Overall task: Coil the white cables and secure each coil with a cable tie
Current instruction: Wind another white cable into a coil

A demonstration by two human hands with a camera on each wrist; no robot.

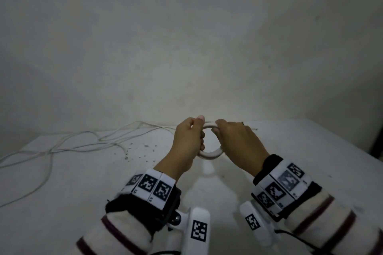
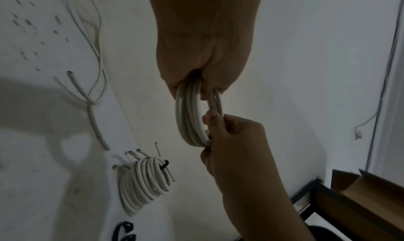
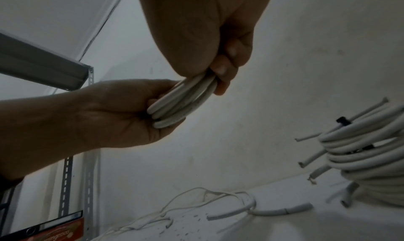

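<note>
Left hand and right hand, both curled tight round one small white cable coil, held above the tabletop. At nine o'clock, loose white cables sprawled flat. Tied coils resting nearby, black cable tie on one.

coil sides hidden inside both fists, loose cables cut off at left edge

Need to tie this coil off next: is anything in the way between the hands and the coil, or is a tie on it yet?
Nothing stands between: the left hand and right hand both grip the white coil directly, above the table. No tie shows on it. Black cable ties lie on the table beside the finished coils.
</note>
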